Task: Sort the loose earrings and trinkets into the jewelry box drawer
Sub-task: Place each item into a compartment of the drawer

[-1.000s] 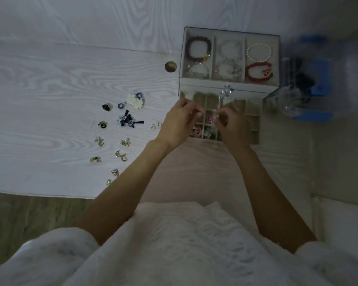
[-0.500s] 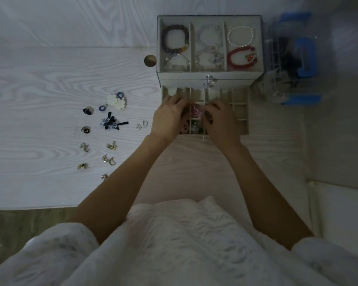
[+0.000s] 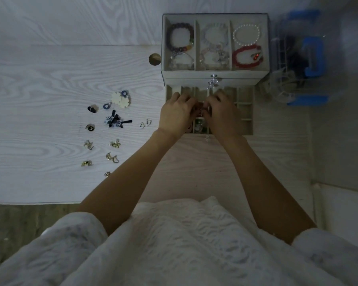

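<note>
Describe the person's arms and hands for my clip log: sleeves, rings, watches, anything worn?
Both forearms are bare from the elbow down. The left hand and right hand show no ring, watch or bracelet that the dim view reveals. Short, loose sleeves of a white textured garment end near the elbows. Nails cannot be made out.

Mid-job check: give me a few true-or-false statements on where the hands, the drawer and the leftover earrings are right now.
1. Both the left hand and right hand are over the open compartmented drawer. True.
2. The red bead bracelet lies in the top tray's left compartment. False: the right one, below the white pearl bracelet.
3. Loose earrings remain on the white wood-grain table. True: among them the gold crescent pair.
4. The drawer is shut. False: it is pulled out.
</note>
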### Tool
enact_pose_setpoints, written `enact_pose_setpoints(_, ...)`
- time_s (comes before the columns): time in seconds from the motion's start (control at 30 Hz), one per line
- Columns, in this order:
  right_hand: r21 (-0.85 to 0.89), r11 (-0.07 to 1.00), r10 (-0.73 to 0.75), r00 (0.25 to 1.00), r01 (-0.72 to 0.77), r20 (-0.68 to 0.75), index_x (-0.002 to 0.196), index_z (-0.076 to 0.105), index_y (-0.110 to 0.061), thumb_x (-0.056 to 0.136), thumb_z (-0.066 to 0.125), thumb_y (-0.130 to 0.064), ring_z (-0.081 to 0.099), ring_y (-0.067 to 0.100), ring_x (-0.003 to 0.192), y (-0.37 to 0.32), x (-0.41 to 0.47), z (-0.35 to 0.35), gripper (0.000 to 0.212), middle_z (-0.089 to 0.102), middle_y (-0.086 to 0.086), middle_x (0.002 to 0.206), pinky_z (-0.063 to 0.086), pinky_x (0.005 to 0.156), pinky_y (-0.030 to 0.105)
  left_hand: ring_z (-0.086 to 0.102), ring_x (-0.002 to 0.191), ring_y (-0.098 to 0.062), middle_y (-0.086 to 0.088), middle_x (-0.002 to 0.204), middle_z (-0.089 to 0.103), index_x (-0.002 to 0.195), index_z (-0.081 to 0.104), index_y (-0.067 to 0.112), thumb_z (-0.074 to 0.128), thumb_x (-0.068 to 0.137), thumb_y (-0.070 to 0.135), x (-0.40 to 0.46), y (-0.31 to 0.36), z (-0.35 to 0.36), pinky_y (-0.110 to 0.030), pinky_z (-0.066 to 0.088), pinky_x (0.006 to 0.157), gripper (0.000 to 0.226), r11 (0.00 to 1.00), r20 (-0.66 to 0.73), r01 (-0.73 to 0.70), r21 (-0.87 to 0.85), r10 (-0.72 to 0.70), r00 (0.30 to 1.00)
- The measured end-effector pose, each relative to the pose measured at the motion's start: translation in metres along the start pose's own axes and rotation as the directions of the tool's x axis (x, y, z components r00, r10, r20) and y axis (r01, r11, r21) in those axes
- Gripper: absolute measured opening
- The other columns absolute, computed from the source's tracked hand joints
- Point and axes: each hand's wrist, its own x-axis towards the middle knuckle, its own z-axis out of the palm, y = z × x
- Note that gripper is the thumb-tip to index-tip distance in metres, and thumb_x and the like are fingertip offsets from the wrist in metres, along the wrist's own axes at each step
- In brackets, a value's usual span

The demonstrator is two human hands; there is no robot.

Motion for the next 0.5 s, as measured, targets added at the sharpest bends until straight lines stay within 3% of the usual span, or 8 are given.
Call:
enact_pose_setpoints(0.13, 0.014, 1.0, -0.026, 0.999, 0.027, -0.043, 0.089, 0.065, -0.008, 0.085, 0.059, -0.013, 0.054, 0.029, 0.089, 0.004, -0.011, -0.003, 0.009, 0.057, 0.014, 0.094, 0.035, 0.066, 0.028, 0.057, 0.073, -0.031, -0.009, 0.078, 0.064, 0.086, 0.071, 0.013, 0.061, 0.082, 0.033, -0.003, 0.004, 0.004, -0.03, 0.042, 0.056, 0.022, 0.995, -0.021, 0.021, -0.098, -0.023, 1.0)
enact_pose_setpoints(0.33, -0.029, 0.999, -0.029, 0.997, 0.031, 0.066, 0.119, 0.06, -0.018, 0.09, 0.054, -0.021, 0.045, 0.032, 0.103, 0.008, -0.026, 0.003, 0.029, 0.05, 0.015, 0.109, 0.045, 0.074, 0.038, 0.058, 0.081, -0.03, -0.008, 0.089, 0.066, 0.098, 0.073, 0.015, 0.064, 0.08, 0.015, -0.018, -0.002, 0.005, -0.028, 0.044, 0.065, 0.02, 0.984, -0.033, 0.024, -0.179, -0.03, 0.999)
enact_pose_setpoints(0.5, 0.004, 0.996, -0.088, 0.994, 0.089, -0.063, 0.104, 0.064, -0.006, 0.09, 0.054, -0.013, 0.049, 0.029, 0.098, -0.006, -0.032, -0.006, 0.019, 0.053, 0.016, 0.107, 0.044, 0.073, 0.034, 0.057, 0.086, -0.022, -0.004, 0.099, 0.066, 0.115, 0.062, 0.016, 0.056, 0.087, 0.018, -0.048, -0.009, -0.025, -0.03, 0.046, 0.067, 0.029, 0.964, -0.09, 0.036, -0.262, -0.062, 0.994)
